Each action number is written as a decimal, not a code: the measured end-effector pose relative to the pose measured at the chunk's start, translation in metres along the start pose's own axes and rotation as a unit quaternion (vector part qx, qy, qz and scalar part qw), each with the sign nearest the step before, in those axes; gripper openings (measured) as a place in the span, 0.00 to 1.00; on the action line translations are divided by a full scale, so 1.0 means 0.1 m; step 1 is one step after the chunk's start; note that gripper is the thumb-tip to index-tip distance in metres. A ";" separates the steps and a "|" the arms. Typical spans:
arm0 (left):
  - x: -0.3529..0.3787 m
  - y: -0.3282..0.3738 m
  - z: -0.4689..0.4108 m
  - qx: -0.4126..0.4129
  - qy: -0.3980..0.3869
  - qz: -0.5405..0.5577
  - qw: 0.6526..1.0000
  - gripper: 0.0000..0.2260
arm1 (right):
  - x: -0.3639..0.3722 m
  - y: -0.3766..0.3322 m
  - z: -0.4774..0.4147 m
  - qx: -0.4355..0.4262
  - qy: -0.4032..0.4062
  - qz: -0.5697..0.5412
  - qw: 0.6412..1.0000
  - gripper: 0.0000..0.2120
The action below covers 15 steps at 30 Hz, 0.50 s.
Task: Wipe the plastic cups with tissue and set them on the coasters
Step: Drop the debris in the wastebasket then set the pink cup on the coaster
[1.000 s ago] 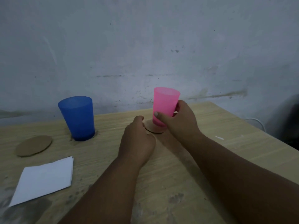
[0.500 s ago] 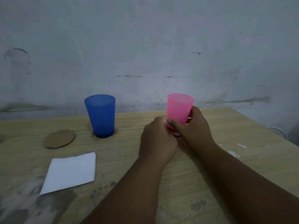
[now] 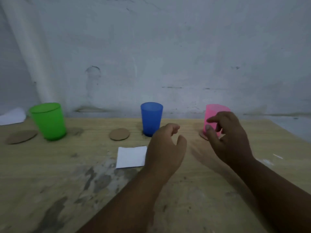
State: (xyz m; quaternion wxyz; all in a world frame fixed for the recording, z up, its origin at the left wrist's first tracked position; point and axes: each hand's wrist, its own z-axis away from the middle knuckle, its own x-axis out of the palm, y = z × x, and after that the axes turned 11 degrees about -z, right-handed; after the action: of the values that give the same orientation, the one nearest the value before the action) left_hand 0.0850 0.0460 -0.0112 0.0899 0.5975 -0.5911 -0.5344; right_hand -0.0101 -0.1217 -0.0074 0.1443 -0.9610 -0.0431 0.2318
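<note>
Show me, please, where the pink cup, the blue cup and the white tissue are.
pink cup (image 3: 213,113), head view, upper wall.
blue cup (image 3: 151,120), head view, middle of its wall.
white tissue (image 3: 132,157), head view, middle of the visible sheet.

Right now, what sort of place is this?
Probably a room in a home or workshop: a stained wooden table by a scuffed, painted wall, with a green cup and a cardboard coaster on it.

A wide stretch of bare table (image 3: 50,174) lies between the green cup (image 3: 48,121) and the blue cup (image 3: 151,118), broken only by a flat coaster (image 3: 119,134).
</note>
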 end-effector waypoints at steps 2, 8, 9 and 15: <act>-0.33 -0.18 0.06 0.004 0.019 -0.024 1.000 0.12 | 0.10 -0.23 0.03 0.011 -0.061 -0.028 0.998 0.07; -1.01 -0.66 0.20 -0.033 0.050 -0.109 0.992 0.14 | 0.54 -0.99 0.09 0.152 -0.257 -0.036 0.954 0.07; -1.06 -0.73 0.24 -0.035 0.056 -0.118 0.991 0.14 | 0.61 -1.08 0.09 0.175 -0.287 -0.020 0.942 0.09; -1.15 -0.97 0.32 -0.068 0.035 -0.160 0.984 0.19 | 0.96 -1.43 0.16 0.279 -0.287 -0.016 0.916 0.18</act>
State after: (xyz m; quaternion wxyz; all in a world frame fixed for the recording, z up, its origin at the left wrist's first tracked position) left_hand 0.1512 0.1825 -0.0354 0.0640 0.6951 -0.4467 -0.5597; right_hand 0.0656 0.0334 -0.0195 0.3920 -0.7730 -0.0312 0.4979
